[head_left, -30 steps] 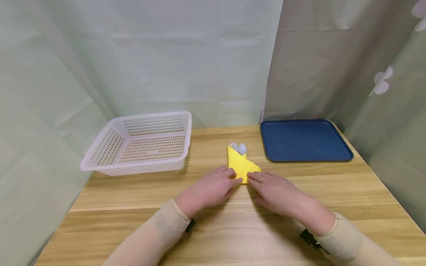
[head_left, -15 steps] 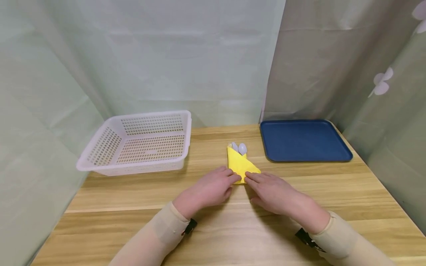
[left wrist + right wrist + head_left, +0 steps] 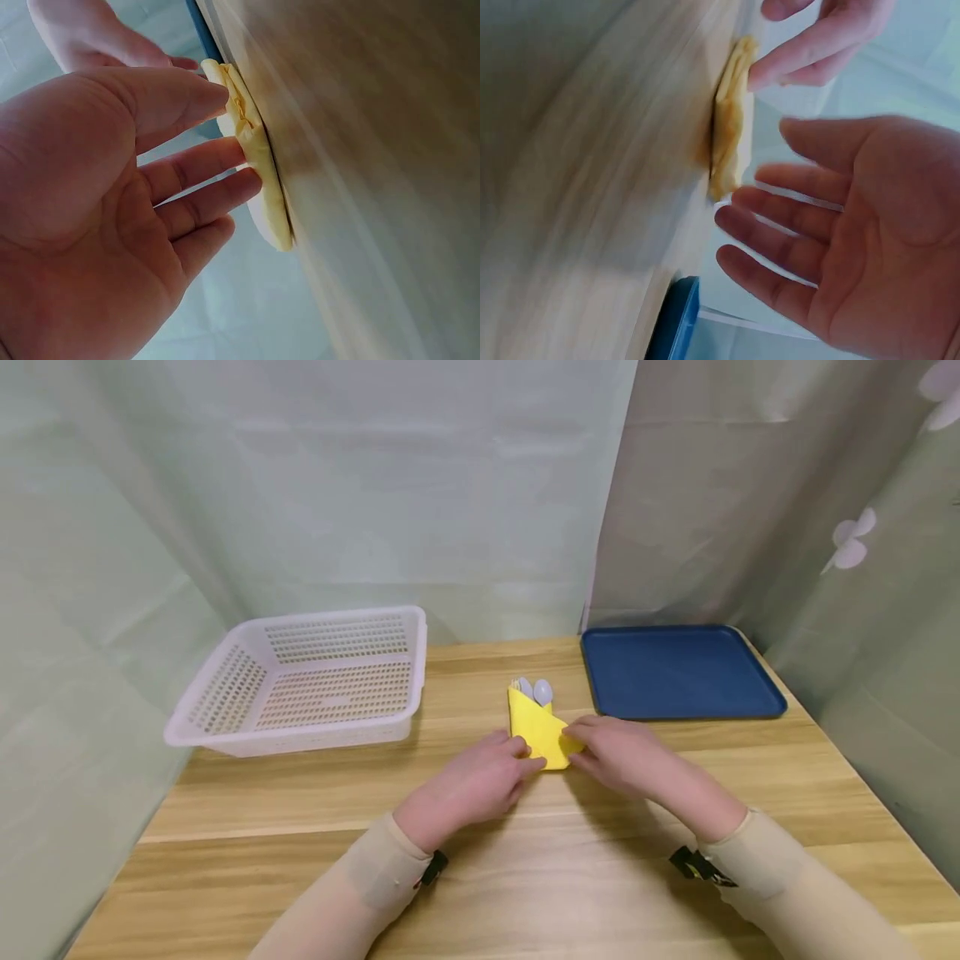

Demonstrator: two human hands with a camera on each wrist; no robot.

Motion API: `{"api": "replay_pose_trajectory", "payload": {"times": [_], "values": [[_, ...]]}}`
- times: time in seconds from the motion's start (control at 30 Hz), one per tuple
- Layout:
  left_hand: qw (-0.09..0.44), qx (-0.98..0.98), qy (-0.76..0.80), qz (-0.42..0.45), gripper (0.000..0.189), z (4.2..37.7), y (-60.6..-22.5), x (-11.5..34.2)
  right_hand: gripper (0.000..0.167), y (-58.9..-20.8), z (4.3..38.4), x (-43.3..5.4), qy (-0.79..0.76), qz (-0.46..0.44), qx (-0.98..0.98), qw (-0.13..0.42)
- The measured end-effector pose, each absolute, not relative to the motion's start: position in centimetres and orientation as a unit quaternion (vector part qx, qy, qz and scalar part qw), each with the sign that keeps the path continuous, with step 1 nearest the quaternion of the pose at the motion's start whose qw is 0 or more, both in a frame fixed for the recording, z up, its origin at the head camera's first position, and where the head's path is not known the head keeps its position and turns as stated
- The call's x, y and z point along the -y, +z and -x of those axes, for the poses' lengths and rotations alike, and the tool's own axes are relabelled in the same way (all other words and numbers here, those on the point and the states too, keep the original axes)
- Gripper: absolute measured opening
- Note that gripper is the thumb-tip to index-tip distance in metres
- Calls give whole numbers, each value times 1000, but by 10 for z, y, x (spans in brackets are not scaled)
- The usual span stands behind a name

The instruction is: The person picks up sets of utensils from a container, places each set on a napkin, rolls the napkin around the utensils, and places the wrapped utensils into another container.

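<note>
A yellow napkin [image 3: 536,727], folded to a slanted top edge, lies mid-table with pale plastic cutlery inside it. A spoon [image 3: 543,692] and the tines of a fork [image 3: 514,684] stick out at the far end, with another rounded piece between them; their handles are hidden. My left hand [image 3: 483,779] presses its extended fingertips onto the napkin's near left part. At the napkin's right corner is my right hand [image 3: 626,756], thumb near the front edge and fingers over the top. In the right wrist view its fingers [image 3: 780,244] are spread and relaxed, right by the napkin's end.
A white perforated basket [image 3: 408,727] stands at the back left of the wooden table [image 3: 480,893]. Toward the back right lies a blue tray [image 3: 682,672]. Pale curtains [image 3: 420,485] hang close behind the table and along both sides.
My right hand has shifted from the napkin's near edge out to its right corner, and its thumb has come forward. The left hand stays pressed in place.
</note>
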State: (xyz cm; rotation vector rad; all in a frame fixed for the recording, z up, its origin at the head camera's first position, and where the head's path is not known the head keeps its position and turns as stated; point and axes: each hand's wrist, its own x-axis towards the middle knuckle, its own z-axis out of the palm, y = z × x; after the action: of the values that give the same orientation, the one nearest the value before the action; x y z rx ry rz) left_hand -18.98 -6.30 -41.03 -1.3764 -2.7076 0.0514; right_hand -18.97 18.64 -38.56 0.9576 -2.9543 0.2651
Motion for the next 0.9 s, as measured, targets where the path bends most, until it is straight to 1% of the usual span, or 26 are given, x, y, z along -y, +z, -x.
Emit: {"api": "replay_pose_trajectory", "payload": {"times": [0.07, 0.17, 0.23, 0.3, 0.4, 0.47, 0.63, 0.73, 0.9], "values": [[51, 892, 20, 448, 31, 189, -409, 63, 33, -384, 198, -184, 83, -264, 961, -8], [52, 892, 32, 449, 33, 190, -408, 63, 32, -383, 211, -181, 94, -220, 970, -44], [52, 891, 39, 449, 34, 190, -408, 62, 36, -384, 219, -181, 115, -196, 971, -70], [53, 891, 44, 448, 36, 191, -409, 61, 38, -386, 228, -182, 140, -183, 969, -93], [54, 890, 46, 450, 38, 191, -410, 61, 47, -397, 244, -189, 170, -166, 963, -129], [57, 889, 49, 452, 39, 191, -411, 60, 44, -416, 261, -197, 181, -166, 959, -144], [64, 887, 56, 454, 40, 191, -410, 59, 45, -464, 297, -216, 229, -169, 940, -186], [60, 889, 54, 452, 40, 190, -410, 57, 39, -466, 298, -219, 256, -156, 930, -213], [47, 893, 47, 445, 38, 189, -408, 57, 30, -452, 290, -215, 267, -147, 924, -231]]}}
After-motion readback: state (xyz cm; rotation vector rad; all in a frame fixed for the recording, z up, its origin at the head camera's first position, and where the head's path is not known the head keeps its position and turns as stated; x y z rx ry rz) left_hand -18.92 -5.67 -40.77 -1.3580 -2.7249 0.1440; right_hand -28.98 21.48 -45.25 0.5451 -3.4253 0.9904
